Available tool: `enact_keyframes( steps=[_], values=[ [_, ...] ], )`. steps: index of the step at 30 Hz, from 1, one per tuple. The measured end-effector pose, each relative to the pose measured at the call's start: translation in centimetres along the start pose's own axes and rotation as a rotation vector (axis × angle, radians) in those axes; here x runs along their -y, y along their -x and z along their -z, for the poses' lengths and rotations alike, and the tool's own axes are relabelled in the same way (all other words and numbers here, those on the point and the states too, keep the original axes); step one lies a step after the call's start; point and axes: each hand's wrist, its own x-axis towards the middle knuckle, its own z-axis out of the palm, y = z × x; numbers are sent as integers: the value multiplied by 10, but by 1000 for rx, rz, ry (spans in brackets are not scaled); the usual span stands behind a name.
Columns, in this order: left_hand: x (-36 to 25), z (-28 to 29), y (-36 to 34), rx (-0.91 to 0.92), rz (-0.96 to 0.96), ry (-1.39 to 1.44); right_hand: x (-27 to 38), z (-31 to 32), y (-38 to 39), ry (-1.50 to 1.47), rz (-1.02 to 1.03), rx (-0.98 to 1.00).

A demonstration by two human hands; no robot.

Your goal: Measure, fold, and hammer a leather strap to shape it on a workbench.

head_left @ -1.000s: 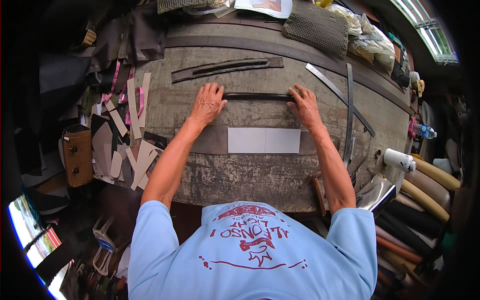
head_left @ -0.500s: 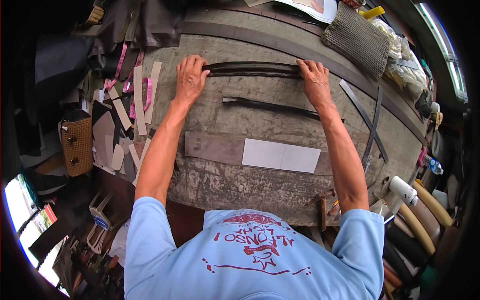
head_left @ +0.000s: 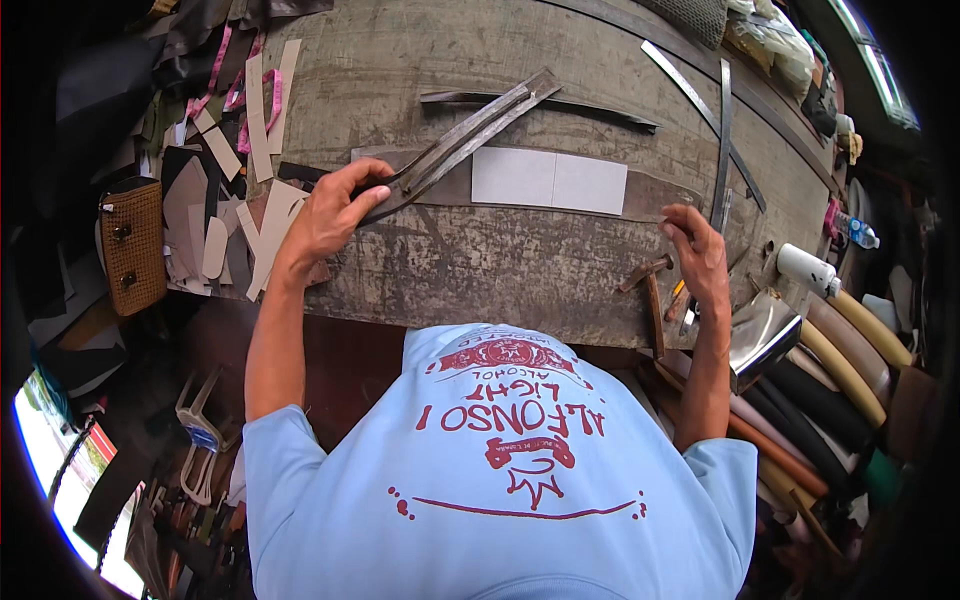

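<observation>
My left hand (head_left: pixel 338 205) is closed on the near end of a long dark strip (head_left: pixel 470 138), which looks like leather with a raised, folded middle. The strip slants away to the right, crossing a thin black strip (head_left: pixel 600 115) and a wide grey-brown strip (head_left: pixel 440 182). A white two-part rectangle (head_left: pixel 548 182) lies on the wide strip. Near the right end of that strip hovers my right hand (head_left: pixel 698 250), loosely curled, thumb and forefinger slightly apart with nothing visible between them. Just left of it a hammer (head_left: pixel 650 275) rests at the table's near edge.
Beige cut strips (head_left: pixel 257 120) and a pink measuring tape (head_left: pixel 240 100) clutter the left, beside a brown woven bag (head_left: pixel 132 245). Two narrow dark strips (head_left: pixel 722 140) cross at right. A white bottle (head_left: pixel 808 270) and rolled material (head_left: pixel 840 355) stand beyond the worn table (head_left: pixel 480 270).
My right hand has let go of the dark strip and moved toward the near right. My left hand has drawn the strip nearer and slanted it. The whole view has shifted.
</observation>
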Motion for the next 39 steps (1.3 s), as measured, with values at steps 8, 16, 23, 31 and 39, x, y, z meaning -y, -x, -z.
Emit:
enact_keyframes(
  steps=[8,16,23,31,39],
  values=[
    [-12,-99,90,-190,-84,413,57,-155,70,3,513,-179],
    [-88,-89,159,80,-308,341,78,-154,-17,-97,767,-616],
    [31,-101,136,35,-68,-162,-10,-133,130,628,513,-386],
    [102,-163,131,-242,-472,-707,-40,-196,187,343,399,-169],
    [128,-182,124,-142,-566,-616,9,-265,138,104,759,52]
  ],
)
